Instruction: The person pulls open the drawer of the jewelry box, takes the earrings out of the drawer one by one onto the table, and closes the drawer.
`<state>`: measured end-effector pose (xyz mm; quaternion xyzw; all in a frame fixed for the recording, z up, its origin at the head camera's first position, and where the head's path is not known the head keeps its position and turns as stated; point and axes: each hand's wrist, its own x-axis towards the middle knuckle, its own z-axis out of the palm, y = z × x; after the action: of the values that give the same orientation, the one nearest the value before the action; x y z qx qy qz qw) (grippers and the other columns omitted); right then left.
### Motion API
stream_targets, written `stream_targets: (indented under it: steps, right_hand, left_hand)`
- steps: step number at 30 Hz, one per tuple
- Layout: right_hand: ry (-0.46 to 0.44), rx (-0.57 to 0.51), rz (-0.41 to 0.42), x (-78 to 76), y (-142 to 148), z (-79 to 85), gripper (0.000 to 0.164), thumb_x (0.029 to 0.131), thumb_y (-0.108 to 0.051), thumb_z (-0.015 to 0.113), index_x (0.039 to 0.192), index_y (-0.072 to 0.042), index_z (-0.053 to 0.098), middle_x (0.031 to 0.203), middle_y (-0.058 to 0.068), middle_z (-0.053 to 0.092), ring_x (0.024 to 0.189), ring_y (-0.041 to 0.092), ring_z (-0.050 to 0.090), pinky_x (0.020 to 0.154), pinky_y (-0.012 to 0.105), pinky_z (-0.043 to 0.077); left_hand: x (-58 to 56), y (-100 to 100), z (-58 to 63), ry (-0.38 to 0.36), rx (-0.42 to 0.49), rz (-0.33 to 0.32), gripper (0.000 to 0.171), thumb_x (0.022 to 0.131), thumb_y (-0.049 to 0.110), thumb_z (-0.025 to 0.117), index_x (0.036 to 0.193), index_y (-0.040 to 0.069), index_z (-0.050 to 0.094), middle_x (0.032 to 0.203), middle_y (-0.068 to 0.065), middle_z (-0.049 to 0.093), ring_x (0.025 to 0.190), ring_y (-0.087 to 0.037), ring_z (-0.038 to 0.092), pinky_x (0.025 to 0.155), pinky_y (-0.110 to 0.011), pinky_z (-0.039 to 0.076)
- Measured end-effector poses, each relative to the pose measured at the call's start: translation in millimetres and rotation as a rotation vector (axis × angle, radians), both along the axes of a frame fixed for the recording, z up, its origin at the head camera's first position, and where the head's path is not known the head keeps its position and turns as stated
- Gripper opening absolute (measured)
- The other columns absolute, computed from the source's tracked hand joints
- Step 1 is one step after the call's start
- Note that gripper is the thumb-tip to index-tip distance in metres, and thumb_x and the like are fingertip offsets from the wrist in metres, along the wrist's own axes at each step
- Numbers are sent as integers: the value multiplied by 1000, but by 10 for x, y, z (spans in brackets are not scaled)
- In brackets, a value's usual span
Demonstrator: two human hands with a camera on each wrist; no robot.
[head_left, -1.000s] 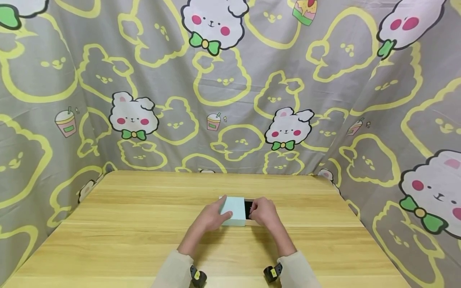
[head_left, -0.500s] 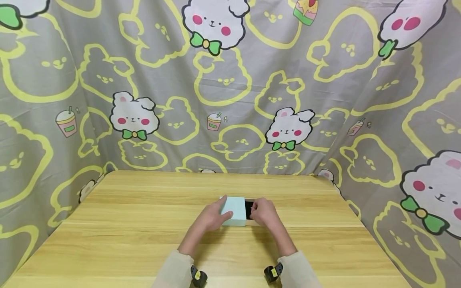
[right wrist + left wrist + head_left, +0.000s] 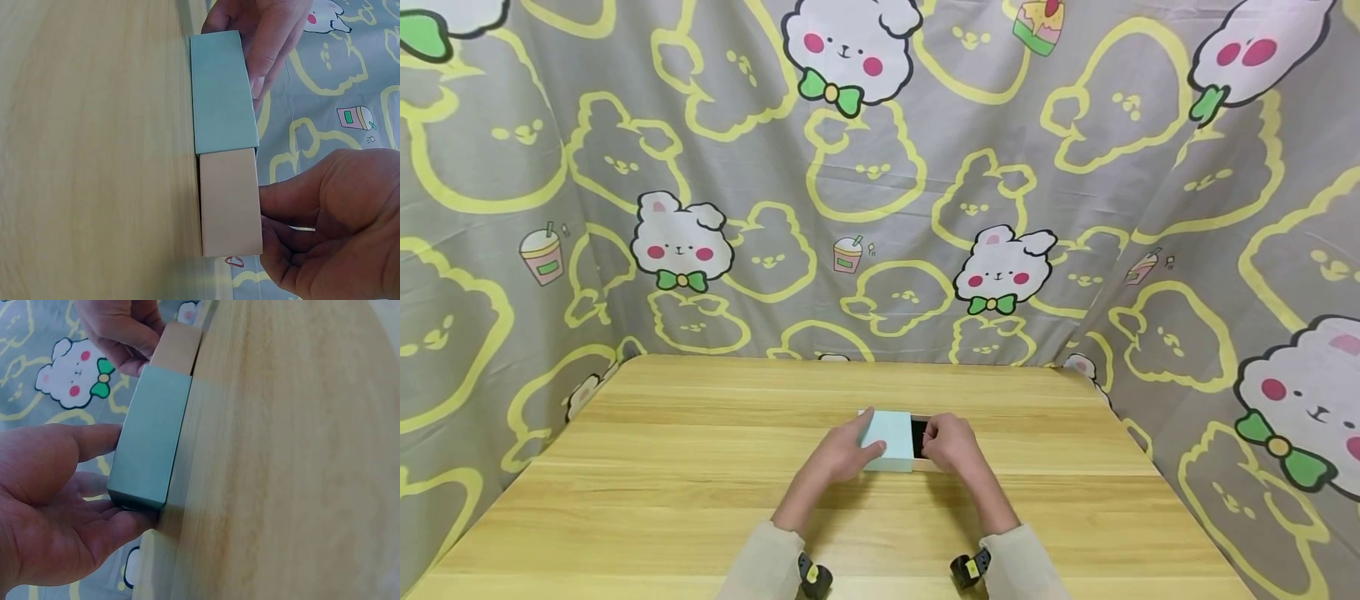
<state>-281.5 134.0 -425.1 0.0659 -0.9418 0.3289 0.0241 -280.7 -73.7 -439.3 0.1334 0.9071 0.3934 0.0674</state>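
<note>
A slide-out drawer box lies on the table, its light blue sleeve (image 3: 886,437) pulled partway off a tan tray (image 3: 231,203) with a black inside. My left hand (image 3: 841,450) holds the sleeve at its left end, thumb on top and fingers against the end and far side. At the right, the fingers of my right hand (image 3: 951,442) are bent down into the exposed part of the tray, over the black lining. The tray wall hides their tips in the right wrist view, and I cannot tell what they pinch.
The wooden table (image 3: 700,517) reaches out on all sides of the box. A grey curtain (image 3: 760,150) with rabbit and yellow outline prints hangs behind and along both sides. Black wrist cameras (image 3: 815,577) sit at the cuffs of both light sleeves.
</note>
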Motion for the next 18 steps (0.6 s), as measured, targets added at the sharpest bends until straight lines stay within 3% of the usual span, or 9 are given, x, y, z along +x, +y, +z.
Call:
stream_targets:
  steps: [6,18]
  right_hand:
    - [-12,11,-3,-5,7,3,19,84,7,68,71,-7,64,73,3,64,64,18,54,55,27,43]
    - [-3,23,11,-1,23,20,19,81,10,61,70,-5,67,71,3,63,64,17,52,57,26,44]
  left_hand:
    - [-2,-1,-7,3,-4,-2,70,102,32,61,160,5,30,160,-21,39,147,-43,37,119,-58,34]
    - [8,-5,-5,8,-14,2,71,102,32,61,159,5,30,159,-21,39,146,-43,38,119,-59,34]
